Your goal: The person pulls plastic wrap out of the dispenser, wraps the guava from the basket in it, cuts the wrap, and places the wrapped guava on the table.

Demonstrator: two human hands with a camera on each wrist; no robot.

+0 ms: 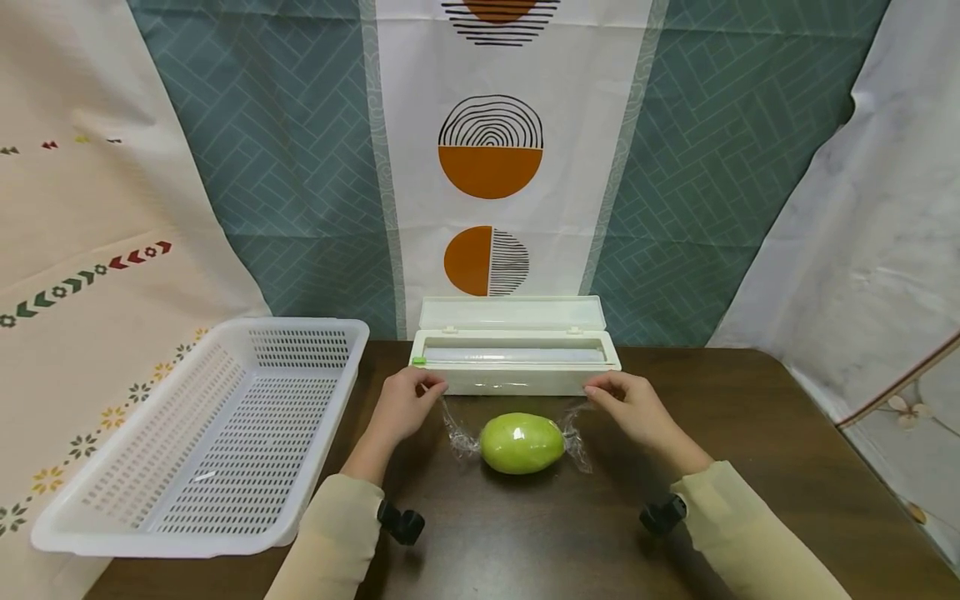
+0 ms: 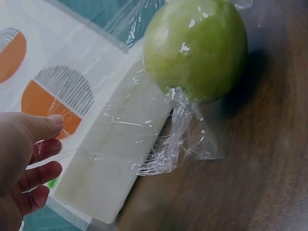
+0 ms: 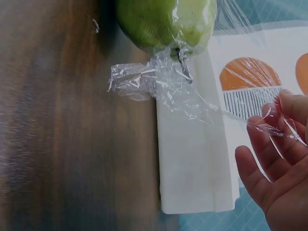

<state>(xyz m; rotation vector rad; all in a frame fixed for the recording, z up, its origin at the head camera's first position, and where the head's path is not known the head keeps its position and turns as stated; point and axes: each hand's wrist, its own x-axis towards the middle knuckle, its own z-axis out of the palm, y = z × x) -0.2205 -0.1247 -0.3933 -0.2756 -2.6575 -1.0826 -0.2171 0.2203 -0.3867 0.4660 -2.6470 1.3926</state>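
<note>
A glossy green oval fruit (image 1: pixel 522 443), wrapped in clear plastic wrap (image 1: pixel 461 437), lies on the dark wooden table. Crumpled film sticks out at both of its ends. Left of the fruit, my left hand (image 1: pixel 402 406) pinches the film's edge between thumb and index finger. On the other side my right hand (image 1: pixel 636 408) pinches the film too, and the right wrist view shows the sheet (image 3: pixel 255 126) drawn to those fingertips. Just behind the fruit stands a white wrap dispenser (image 1: pixel 517 385), its lid (image 1: pixel 512 313) raised and a film roll inside.
At the left is a white perforated plastic basket (image 1: pixel 183 546). A green cutter tab (image 1: pixel 418 361) sits at the dispenser's left end. Patterned cloth (image 1: pixel 300 167) hangs behind the table (image 1: pixel 517 550). Both wrists carry small black cameras.
</note>
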